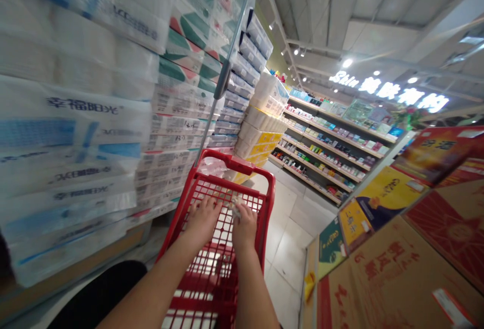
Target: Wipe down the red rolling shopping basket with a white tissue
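Note:
A red plastic shopping basket (269,203) with a mesh of square holes stretches out in front of me, its handle (242,165) at the far end. Over the mesh is my left hand (204,217), palm down, fingers slightly bent and apart, nothing visible in it. Close beside it on the right, my right hand (244,223) has its fingers closed around a small crumpled whitish thing (236,205), which could be paper or thin plastic. Blur hides its exact kind. I cannot tell whether the hands press on the mesh.
Stacked tissue packs (75,132) rise close on my left, with a metal pole (227,72) at their edge. Cardboard cartons (401,273) line the right side. Between them runs a tiled floor (287,223). Stocked shelves (328,142) stand beyond.

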